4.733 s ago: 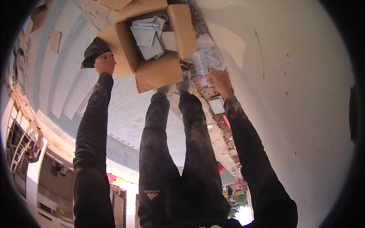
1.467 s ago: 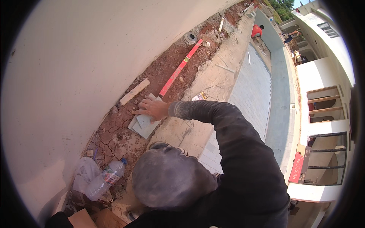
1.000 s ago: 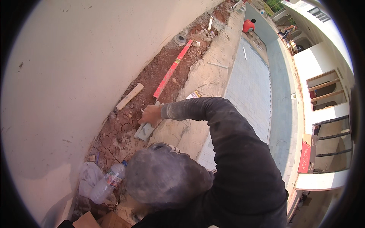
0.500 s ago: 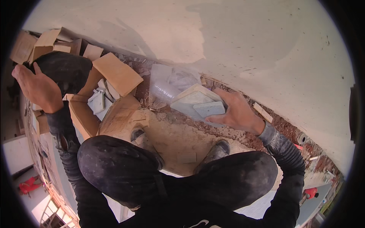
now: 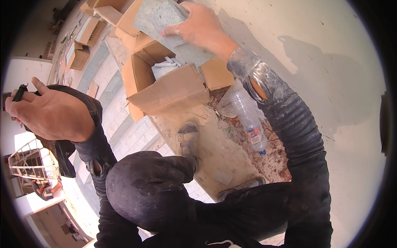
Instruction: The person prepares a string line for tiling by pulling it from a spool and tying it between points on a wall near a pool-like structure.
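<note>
My right hand [image 5: 202,31] is closed on grey speckled tile pieces [image 5: 159,18], thumb on the near face. They are held over and behind an open cardboard box [image 5: 167,93], beside the plastered wall. Inside the box lie broken white and grey tile scraps [image 5: 167,66]. At the left, my left hand [image 5: 58,113] is raised, palm toward me, with black material caught between its fingers. A black bag [image 5: 64,155] hangs behind and below that hand; its contents are hidden.
A clear plastic bottle [image 5: 250,124] with a blue cap lies on reddish rubble by the wall [image 5: 331,136]. More cardboard boxes [image 5: 78,56] stand beyond, at upper left. Pale paving [image 5: 132,134] steps down on the left. A person [image 5: 41,188] is far off at lower left.
My right hand has lifted the tile pieces from the rubble and carried them left to the box. The bottle is now uncovered. My left hand has turned palm up with the black bag, and the view has swung left.
</note>
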Motion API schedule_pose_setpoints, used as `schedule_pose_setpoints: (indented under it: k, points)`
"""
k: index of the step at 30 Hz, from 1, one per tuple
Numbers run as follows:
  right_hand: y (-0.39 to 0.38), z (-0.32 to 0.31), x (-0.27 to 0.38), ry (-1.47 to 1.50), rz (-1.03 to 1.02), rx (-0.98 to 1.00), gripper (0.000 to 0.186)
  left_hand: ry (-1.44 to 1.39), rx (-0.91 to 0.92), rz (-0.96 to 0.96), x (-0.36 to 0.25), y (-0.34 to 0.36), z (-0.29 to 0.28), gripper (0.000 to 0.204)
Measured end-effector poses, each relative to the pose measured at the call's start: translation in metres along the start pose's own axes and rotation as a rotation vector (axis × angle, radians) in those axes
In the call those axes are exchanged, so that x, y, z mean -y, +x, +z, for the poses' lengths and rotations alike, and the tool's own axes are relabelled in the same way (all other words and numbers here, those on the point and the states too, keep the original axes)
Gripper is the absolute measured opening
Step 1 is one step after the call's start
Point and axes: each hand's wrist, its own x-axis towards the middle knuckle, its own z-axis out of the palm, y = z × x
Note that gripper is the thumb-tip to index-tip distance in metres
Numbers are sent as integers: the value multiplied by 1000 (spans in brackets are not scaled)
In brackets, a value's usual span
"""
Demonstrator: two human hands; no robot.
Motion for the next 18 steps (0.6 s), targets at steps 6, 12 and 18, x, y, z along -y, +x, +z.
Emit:
schedule_pose_setpoints:
  k: [6, 12, 18]
  points:
    - [53, 49, -41, 137, -97, -131, 64, 160, 87, -40, 0, -19, -17, 44]
    - [53, 112, -68, 180, 78, 85, 65, 215, 141, -6, 2, -17, -41, 44]
    - [12, 162, -121, 187, 533, 371, 62, 214, 313, -116, -7, -30, -56, 53]
